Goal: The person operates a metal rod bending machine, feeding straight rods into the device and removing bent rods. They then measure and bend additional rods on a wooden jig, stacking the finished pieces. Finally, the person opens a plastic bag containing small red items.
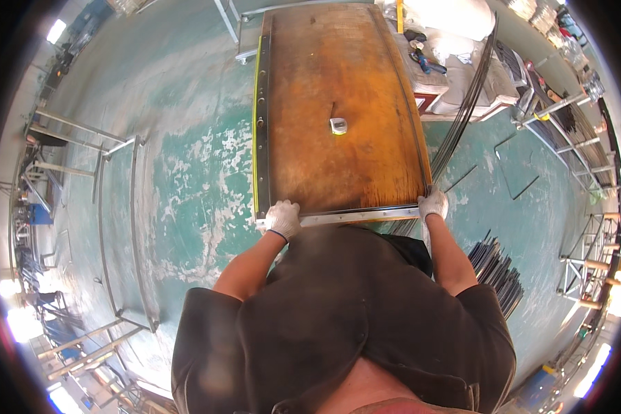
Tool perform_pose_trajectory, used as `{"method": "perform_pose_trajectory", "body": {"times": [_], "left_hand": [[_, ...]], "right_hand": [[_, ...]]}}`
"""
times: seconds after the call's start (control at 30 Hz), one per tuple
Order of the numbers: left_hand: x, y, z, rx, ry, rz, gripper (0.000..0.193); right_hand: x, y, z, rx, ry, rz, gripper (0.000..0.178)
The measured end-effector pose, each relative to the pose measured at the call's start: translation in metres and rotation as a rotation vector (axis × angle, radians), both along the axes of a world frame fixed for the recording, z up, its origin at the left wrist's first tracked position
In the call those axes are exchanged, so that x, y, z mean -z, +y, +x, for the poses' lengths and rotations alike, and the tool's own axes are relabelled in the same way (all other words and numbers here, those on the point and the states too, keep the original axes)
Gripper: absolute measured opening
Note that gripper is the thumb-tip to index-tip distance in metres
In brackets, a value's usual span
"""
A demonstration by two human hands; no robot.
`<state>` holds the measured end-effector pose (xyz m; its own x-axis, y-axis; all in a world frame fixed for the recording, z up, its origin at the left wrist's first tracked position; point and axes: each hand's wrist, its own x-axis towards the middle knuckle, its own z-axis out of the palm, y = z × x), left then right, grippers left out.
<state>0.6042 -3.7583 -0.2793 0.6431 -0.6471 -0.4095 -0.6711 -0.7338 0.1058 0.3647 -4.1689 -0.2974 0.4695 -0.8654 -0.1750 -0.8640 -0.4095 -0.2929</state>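
Observation:
A wooden-topped worktable (338, 62), stained brown and orange, stands in front of me. Along its near edge runs a pale metal strip (359, 216) with small holes. My left hand (283, 219), in a white knit glove, is closed over the strip near the left corner. At the right corner my right hand (433, 204), gloved alike, grips the strip's other end. Whether the strip is fixed to the table, I cannot tell. A tape measure (338, 125) with a pale case lies mid-table. The left edge carries a dark holed bar (262, 103) beside a yellow strip (257, 131).
Long thin rods (472, 100) lean past the table's right side. A bundle of short dark bars (497, 272) lies on the floor to my right. A metal frame (134, 234) stands at left. A blue power tool (424, 62) rests on a padded surface (459, 79).

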Motion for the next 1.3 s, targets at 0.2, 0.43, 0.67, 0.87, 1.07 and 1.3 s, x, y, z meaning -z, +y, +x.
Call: {"method": "perform_pose_trajectory", "body": {"times": [0.2,0.43,0.67,0.87,1.07,1.3], "left_hand": [[0.013,0.005,-0.004,0.018,-0.048,-0.041,0.029],[0.023,0.011,-0.016,0.087,-0.108,-0.109,0.033],[0.033,0.011,-0.014,0.064,-0.157,-0.128,0.021],[0.017,0.005,-0.007,0.067,-0.104,-0.099,0.015],[0.016,0.006,-0.005,0.071,-0.099,-0.113,0.016],[0.022,0.002,-0.004,0.123,-0.128,-0.109,0.029]], "right_hand": [[-0.031,0.043,0.001,-0.416,-0.040,-0.217,0.030],[0.022,0.083,-0.008,-0.794,-0.130,-0.202,0.030],[0.007,0.088,0.004,-0.810,-0.145,-0.222,0.016],[0.003,0.089,0.008,-0.774,0.001,-0.108,0.021],[0.007,0.088,0.000,-0.735,-0.158,-0.117,0.024],[0.023,0.026,0.020,-0.010,-0.033,-0.296,0.023]]}}
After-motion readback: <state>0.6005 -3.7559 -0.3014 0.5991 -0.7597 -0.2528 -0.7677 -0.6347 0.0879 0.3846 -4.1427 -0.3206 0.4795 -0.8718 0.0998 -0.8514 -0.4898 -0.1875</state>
